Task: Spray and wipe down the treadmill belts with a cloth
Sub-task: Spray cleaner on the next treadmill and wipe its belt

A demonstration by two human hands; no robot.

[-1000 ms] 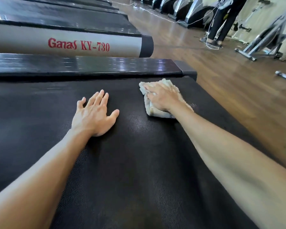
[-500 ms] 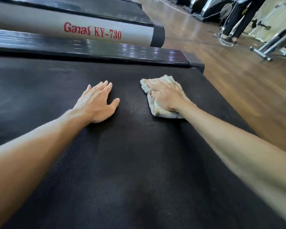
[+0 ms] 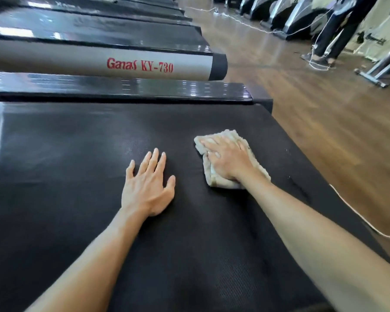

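Wooden gym flooring (image 3: 324, 122) runs along the right of a black treadmill belt (image 3: 77, 176) that fills most of the view. Compared with a second ago, the cloth (image 3: 216, 179) and both hands sit lower and nearer the belt's rear end, and more of the row of machines shows above; the left hand has slid closer to the right.

At about 1 o'clock from centre the right hand (image 3: 227, 161) lies flat on the folded, cream cloth, fingers extended and pressing it onto the belt; whether the thumb tucks under an edge is hard to tell. At centre the left hand (image 3: 148, 188) rests palm down on the bare belt, fingers straight and close together, just beside the cloth but not touching it.

Toward 11 o'clock a glossy black side rail (image 3: 122, 86) borders the belt, and past it a silver rail reads "Ganas KY-730" (image 3: 140, 65). At 1 to 2 o'clock a person in dark trousers (image 3: 338, 30) stands on the floor among white cables. A white cord (image 3: 369, 226) trails at 4 o'clock.
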